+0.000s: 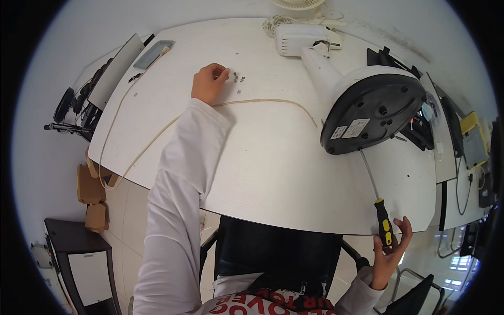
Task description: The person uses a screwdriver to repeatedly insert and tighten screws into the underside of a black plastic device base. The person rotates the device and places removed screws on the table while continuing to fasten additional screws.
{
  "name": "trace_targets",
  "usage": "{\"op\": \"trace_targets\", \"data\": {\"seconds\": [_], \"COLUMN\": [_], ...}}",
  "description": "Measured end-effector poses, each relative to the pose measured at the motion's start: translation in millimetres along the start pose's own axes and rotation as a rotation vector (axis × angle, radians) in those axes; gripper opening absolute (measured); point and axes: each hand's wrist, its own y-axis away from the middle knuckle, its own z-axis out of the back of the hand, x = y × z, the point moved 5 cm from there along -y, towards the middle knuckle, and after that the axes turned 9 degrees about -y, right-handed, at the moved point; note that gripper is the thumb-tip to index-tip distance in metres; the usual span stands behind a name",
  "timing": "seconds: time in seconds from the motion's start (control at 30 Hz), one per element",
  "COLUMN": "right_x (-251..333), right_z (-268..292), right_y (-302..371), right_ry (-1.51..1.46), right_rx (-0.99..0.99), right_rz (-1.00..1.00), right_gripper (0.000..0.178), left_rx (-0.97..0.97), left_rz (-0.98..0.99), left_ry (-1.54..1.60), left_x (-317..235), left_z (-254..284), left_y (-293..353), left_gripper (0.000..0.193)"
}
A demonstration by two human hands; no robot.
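Observation:
A white electric fan lies on its side on the white table, the black underside of its base (367, 102) turned toward me. My right hand (387, 262) has thumb and fingers around the handle end of a black-and-yellow screwdriver (384, 216), off the table's front edge. The screwdriver's long shaft slants up to the base's lower rim, where its tip meets the edge. Beside several small screws (242, 80) on the tabletop, my left hand (207, 84) is closed with fingertips together. Whatever it may pinch is too small to make out.
The fan's pale cord (149, 143) loops across the table (273, 178) and over its left edge. A grey tray (154, 54) lies at the far left. Black parts (418, 131) sit behind the base. A black chair (275, 244) stands at the front, cardboard boxes (90, 185) on the floor.

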Motion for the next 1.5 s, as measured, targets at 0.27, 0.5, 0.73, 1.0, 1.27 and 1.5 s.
{"op": "trace_targets", "data": {"seconds": [0.27,0.5,0.73,1.0,1.27,1.5], "right_x": [-19,-5,-10,6,8,8], "right_z": [13,3,8,2,-5,0], "right_y": [1,3,0,-6,-2,-5], "right_ry": [-0.047,0.028,-0.109,0.089,-0.036,0.004], "right_rx": [0.057,0.010,0.015,0.073,0.083,0.089], "right_rz": [-0.204,-0.068,-0.199,0.021,0.014,0.013], "right_gripper": [0.054,0.059,0.049,0.055,0.072,0.058], "left_rx": [0.453,0.380,0.329,0.291,0.316,0.359], "left_rz": [-0.139,-0.183,-0.243,-0.234,-0.178,-0.200], "left_ry": [-0.111,-0.166,-0.209,-0.099,0.273,0.276], "left_x": [-21,-34,-22,-28,-54,-84], "left_z": [9,-6,-11,-6,-11,-23], "left_y": [12,17,14,11,16,40], "left_gripper": [0.025,0.019,0.013,0.010,0.007,0.009]}}
